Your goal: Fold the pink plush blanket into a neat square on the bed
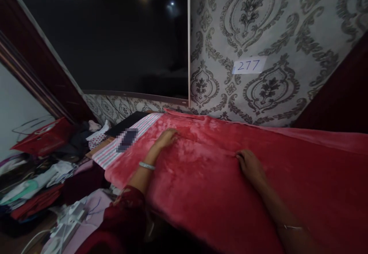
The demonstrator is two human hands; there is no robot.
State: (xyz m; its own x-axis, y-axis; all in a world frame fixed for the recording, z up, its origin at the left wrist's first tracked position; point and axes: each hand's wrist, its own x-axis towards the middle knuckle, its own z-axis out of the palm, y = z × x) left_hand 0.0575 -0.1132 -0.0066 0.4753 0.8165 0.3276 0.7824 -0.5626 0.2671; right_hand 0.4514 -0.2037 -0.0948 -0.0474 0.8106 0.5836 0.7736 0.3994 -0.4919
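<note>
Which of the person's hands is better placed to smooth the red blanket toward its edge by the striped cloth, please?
Probably the left hand: it lies flat on the red blanket close to that edge, next to the striped cloth. The right hand rests farther in, toward the blanket's middle.

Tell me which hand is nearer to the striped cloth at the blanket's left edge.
Left. The left hand rests on the red blanket just right of the striped cloth. The right hand lies flat on the blanket farther right, well away from the cloth.
</note>
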